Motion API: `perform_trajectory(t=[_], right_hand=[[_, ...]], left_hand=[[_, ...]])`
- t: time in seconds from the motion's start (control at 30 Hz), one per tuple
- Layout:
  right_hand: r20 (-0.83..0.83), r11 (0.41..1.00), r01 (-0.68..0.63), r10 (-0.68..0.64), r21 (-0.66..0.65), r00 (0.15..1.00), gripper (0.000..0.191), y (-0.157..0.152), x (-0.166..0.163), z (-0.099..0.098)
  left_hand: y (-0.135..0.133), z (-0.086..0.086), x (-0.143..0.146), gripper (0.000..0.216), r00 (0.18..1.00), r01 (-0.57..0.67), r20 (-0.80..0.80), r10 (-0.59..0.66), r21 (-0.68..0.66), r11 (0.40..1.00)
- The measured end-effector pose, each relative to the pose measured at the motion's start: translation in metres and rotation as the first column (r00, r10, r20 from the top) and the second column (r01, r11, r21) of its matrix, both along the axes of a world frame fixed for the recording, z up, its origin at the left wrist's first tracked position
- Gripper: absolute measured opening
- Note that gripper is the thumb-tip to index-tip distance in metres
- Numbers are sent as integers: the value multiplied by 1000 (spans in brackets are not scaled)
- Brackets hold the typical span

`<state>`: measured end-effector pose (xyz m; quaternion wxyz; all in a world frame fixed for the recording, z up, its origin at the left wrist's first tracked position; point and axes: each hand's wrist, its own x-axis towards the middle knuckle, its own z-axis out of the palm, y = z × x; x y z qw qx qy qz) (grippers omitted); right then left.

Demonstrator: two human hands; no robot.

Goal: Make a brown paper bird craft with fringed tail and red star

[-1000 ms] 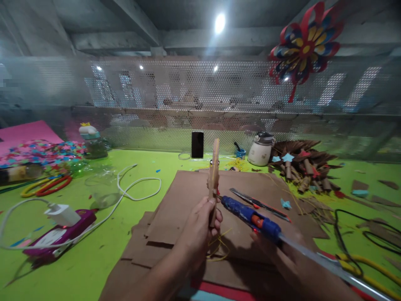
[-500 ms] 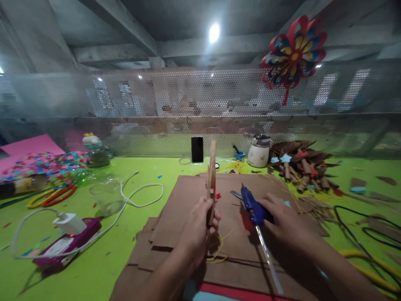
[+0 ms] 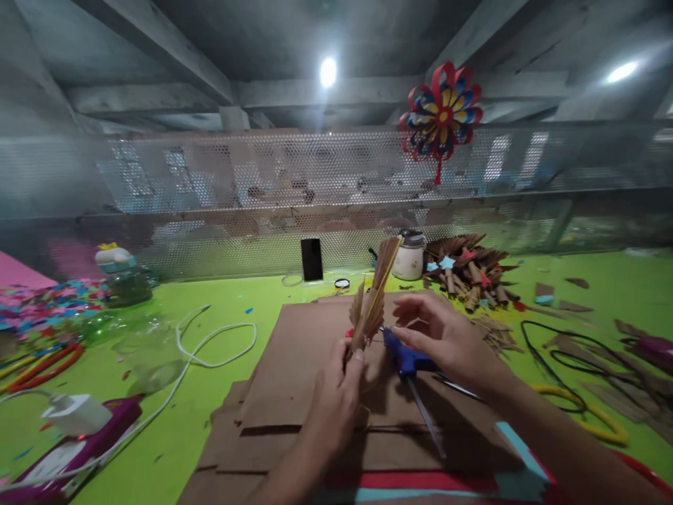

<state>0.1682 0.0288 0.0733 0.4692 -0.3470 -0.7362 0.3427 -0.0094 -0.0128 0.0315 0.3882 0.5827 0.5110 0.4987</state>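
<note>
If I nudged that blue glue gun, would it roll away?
Probably not: the blue glue gun has a handle jutting sideways, which should stop it rolling. It may swing round instead, since a long clear glue stick trails from its back. It might slide easily, as the cardboard below looks flat.

Ahead of you: lime-green tabletop, backed along its far side by a perforated panel. Above you: grey ceiling, thick beams. One bright lamp near centre, a second light to your right. Beyond the panel: pale upright strips; cannot tell whether windows.
</note>
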Motion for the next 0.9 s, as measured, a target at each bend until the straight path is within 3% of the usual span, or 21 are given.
perform_trajectory(t=[0.23, 0.47, 0.67, 0.9], right_hand=[[-286, 993, -48, 15, -110, 958, 34, 6, -15, -6], [-429, 980, -49, -41, -195, 902, 29, 4, -23, -14], [-537, 945, -111, -75, -306, 840, 26, 3, -25, -20], [-569, 939, -138, -69, -314, 819, 25, 1, -26, -21]], left_hand=[[-9, 9, 5, 29, 965, -1, -260, 17, 62, 998], [-10, 6, 4, 32, 904, -23, -421, 76, 129, 991], [-9, 4, 6, 32, 899, -5, -429, 85, 185, 983], [-10, 8, 8, 31, 933, 0, -358, 40, 113, 994]])
